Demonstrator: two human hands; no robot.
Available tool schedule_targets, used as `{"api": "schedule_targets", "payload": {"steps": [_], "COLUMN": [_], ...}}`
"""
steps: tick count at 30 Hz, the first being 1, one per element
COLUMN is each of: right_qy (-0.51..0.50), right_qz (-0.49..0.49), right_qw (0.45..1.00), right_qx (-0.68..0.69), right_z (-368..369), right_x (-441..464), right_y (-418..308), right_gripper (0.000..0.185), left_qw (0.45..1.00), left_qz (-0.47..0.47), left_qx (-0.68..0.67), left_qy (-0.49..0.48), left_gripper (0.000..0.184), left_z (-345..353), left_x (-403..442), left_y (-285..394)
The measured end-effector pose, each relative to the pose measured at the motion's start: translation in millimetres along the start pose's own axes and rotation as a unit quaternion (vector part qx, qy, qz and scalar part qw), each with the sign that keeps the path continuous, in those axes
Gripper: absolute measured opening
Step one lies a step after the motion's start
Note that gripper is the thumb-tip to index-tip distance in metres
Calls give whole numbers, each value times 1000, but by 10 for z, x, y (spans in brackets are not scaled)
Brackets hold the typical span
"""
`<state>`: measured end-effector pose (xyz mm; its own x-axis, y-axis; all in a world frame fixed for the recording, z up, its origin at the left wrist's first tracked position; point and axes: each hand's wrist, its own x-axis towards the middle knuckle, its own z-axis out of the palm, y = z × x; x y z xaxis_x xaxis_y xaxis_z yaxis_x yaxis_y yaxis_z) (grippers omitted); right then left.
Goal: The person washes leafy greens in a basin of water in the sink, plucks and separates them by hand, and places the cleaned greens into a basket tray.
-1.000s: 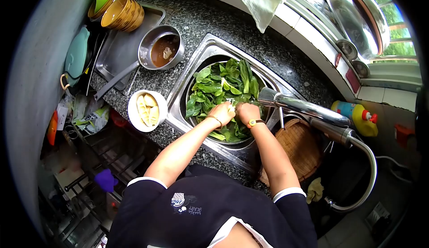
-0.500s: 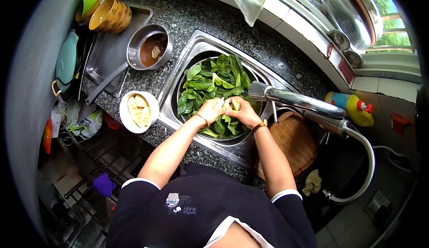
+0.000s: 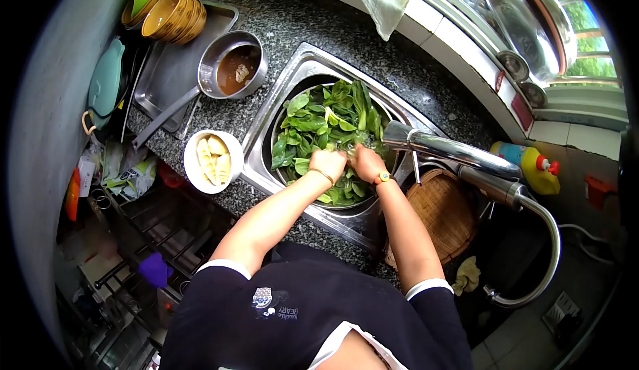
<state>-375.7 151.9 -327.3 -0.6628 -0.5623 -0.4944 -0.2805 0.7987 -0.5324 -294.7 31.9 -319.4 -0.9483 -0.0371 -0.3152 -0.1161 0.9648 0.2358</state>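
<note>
Leafy greens (image 3: 307, 122) with pale stems fill a round metal basin (image 3: 388, 111) set in the steel sink (image 3: 263, 117). Over the near half of the greens, my left hand (image 3: 329, 163) is closed, its fingertips hidden beneath it. Close beside it, my right hand (image 3: 367, 163) is also closed, knuckles up, at the wet leaves. Both appear to grip pieces of the greens, though the held parts are mostly covered. To the right of the basin, the chrome faucet (image 3: 452, 149) reaches toward it.
Left of the sink stand a white bowl (image 3: 233, 149) of pale yellow pieces and a saucepan (image 3: 212, 70) with brown liquid. Stacked bowls (image 3: 174, 18) rest by a metal tray (image 3: 160, 70). A woven basket (image 3: 442, 207) and a yellow bottle (image 3: 542, 170) are at right.
Both hands have gone from pinching a pale piece of greens, fingers showing, to closed with knuckles up, slightly farther apart. The whole view has shifted slightly.
</note>
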Motion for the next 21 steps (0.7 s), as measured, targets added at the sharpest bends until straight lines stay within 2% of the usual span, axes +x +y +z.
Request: {"api": "schedule_targets", "payload": {"steps": [1,2,4,6,7,8,9,10,11,12,14,15,17,18,20,21], "right_qy": [-29,5,48,26,19,-25,-27,-28,-16,-7,-50,-58,-67,-76,-56,-69], "right_qz": [-27,52,109,38,7,77,106,136,118,89,103,101,90,80,53,29], "right_qw": [999,998,992,993,977,949,918,881,860,834,781,792,800,808,809,877], "right_qx": [-24,22,50,107,213,305,380,453,496,544,614,600,589,579,582,475], "right_z": [33,-129,-183,-34,86,122,-20,-163,-178,-157,-192,-192,-218,-221,-183,-157], "right_x": [36,-27,-67,-20,25,32,-52,-131,-162,-184,-215,-232,-250,-261,-253,-220], "right_y": [50,-113,-221,-33,115,182,58,-76,-82,-83,-116,-124,-111,-101,-52,10], "right_gripper": [29,31,30,30,30,29,29,28,26,25,23,23,23,24,22,23], "left_qw": [1000,998,998,997,994,994,966,910,857,844,822,822,865,865,829,834], "left_qz": [-10,-20,-9,54,4,4,-81,-164,-167,-144,-123,-123,-80,-80,-75,-65], "left_qx": [2,4,15,-27,-101,-101,-244,-379,-485,-515,-556,-556,-495,-495,-548,-540], "left_qy": [26,53,62,50,-35,-35,3,38,51,39,3,2,10,9,-84,-94], "left_gripper": [16,17,15,14,11,11,12,15,28,34,39,39,38,38,37,34], "left_z": [53,95,182,174,111,67,38,11,-49,-157,-169,-187,-219,-218,-261,-290], "left_x": [25,43,27,-46,-22,3,32,66,87,79,54,46,32,33,45,41], "left_y": [-18,-32,-38,-19,-27,-30,-34,-49,-77,-68,-46,-48,-69,-107,-210,-235]}}
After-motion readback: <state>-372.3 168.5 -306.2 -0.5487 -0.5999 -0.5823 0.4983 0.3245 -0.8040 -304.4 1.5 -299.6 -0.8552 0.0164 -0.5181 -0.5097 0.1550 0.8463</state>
